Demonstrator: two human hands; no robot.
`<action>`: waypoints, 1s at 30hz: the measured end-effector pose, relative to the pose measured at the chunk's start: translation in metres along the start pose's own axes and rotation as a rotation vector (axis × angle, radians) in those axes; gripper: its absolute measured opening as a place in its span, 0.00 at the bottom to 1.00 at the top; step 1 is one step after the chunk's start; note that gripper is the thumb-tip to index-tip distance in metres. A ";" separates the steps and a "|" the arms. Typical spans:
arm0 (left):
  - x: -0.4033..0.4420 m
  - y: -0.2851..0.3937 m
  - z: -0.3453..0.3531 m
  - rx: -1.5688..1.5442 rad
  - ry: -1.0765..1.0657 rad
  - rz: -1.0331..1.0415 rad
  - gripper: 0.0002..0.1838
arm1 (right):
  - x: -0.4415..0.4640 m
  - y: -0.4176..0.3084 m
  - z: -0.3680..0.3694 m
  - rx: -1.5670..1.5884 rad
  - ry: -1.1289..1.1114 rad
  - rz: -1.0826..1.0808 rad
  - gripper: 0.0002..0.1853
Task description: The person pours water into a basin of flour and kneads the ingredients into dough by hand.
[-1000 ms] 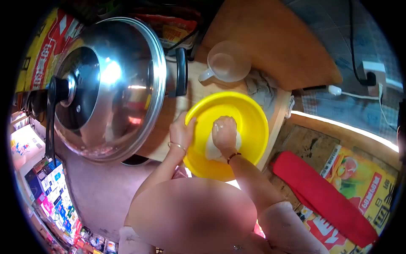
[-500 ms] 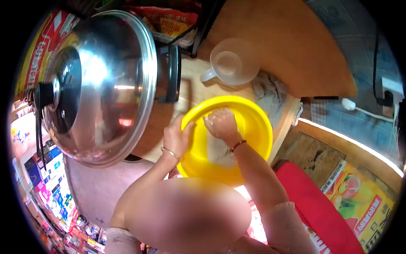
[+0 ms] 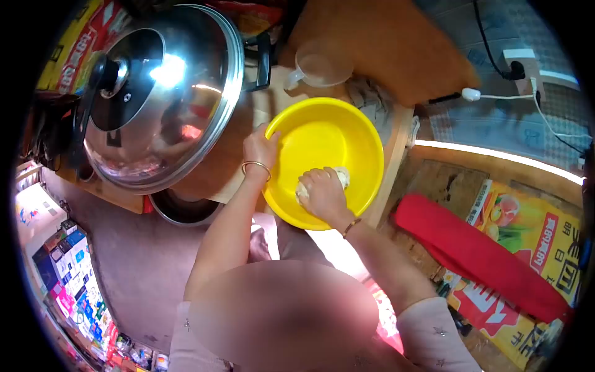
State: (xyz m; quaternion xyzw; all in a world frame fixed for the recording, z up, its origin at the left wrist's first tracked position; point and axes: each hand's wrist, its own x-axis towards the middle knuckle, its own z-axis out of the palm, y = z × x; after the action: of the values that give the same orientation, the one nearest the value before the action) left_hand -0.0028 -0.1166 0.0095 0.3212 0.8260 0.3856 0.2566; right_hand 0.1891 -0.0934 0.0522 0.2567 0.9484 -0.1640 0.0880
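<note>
Grip, L hand (image 3: 261, 149): closed on far-left rim of the yellow bowl (image 3: 377, 155), thumb inside, fingers outside. Grip, R hand (image 3: 323, 194): my fingers are curled over the dough (image 3: 342, 177), gripping it; some shows at either side of the hand, most of it hidden under my palm. Dough loc.: inside bowl, lower half, toward my side.

Risk 1, bowl shift. Near rim appears to reach the edge of the wooden tabletop (image 3: 398, 144), poss. past it; can't tell how much of the base is supported. A hard push by R hand on the near side could tip the bowl toward me. Cause: off-centre load, only one hand steadying, at one pt. of the rim.

Risk 2, slide. If L hand slackens, a push away from me could run the bowl into the clear jug (image 3: 323, 67) just behind, or ruck up the grey cloth (image 3: 376, 115) at far right. Cause: smooth plastic on wood, prob. low friction.

Risk 3, snag. The bracelet (image 3: 351, 227) on my R wrist sits close to the near-right rim; could catch or pick up dough if the wrist drops.

Risk 4, sticking. Dough may cling to fingers and lift w/ the hand if too wet; moisture can't be judged from here.
</note>
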 end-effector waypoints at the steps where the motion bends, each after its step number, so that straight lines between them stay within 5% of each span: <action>1: 0.003 0.002 -0.002 -0.009 0.021 0.038 0.12 | -0.005 -0.004 0.007 -0.042 0.256 -0.079 0.20; 9: -0.002 0.011 -0.014 -0.049 -0.070 -0.043 0.12 | 0.075 0.003 0.031 0.059 0.237 0.365 0.10; 18: 0.010 0.012 -0.014 -0.077 -0.071 -0.029 0.10 | 0.128 0.023 0.028 0.017 0.183 0.167 0.13; 23: 0.001 0.004 -0.009 -0.079 0.025 0.062 0.15 | 0.134 0.034 0.026 0.080 0.147 0.254 0.18; 25: -0.003 0.008 -0.015 -0.015 -0.030 0.029 0.20 | 0.122 0.047 0.010 0.503 0.241 0.878 0.20; 27: -0.009 0.003 -0.015 -0.070 -0.002 -0.059 0.24 | 0.089 0.081 0.016 0.610 0.670 0.835 0.25; 30: -0.021 0.007 -0.018 -0.118 0.014 -0.024 0.25 | 0.038 0.073 0.044 0.665 0.492 0.994 0.33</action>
State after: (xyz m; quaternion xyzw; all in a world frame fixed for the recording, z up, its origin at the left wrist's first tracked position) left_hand 0.0016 -0.1365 0.0291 0.2928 0.8075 0.4327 0.2737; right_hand 0.1981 -0.0322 -0.0182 0.7090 0.6074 -0.3251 -0.1507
